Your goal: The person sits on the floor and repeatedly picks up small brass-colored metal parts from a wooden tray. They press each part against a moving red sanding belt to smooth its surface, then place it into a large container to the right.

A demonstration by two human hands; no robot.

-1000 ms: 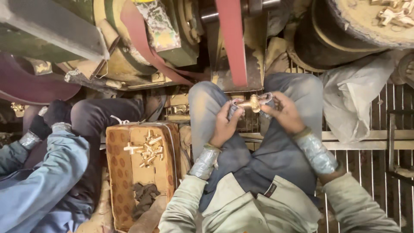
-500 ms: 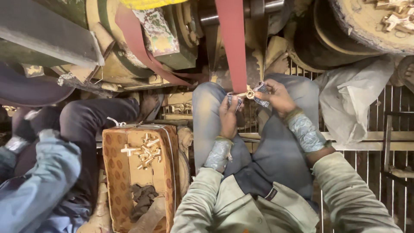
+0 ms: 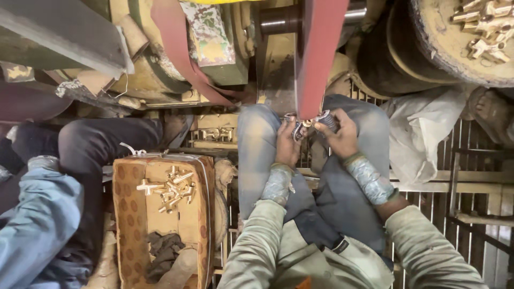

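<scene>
Both hands have risen: left hand (image 3: 288, 140) and right hand (image 3: 338, 134) now grip a brass fitting (image 3: 306, 123) against the red belt (image 3: 317, 59). More fittings (image 3: 170, 188) wait in the box (image 3: 124, 214).

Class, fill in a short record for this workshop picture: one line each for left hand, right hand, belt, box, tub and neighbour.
left hand: left hand grips one end of a small brass fitting
right hand: right hand grips the other end, fingertips taped
belt: red belt runs down to the fitting
box: cardboard box beside the left knee, brass fittings and a dark rag inside
tub: round tub, upper right, holds more fittings
neighbour: person in blue sleeve sits on the left
</scene>
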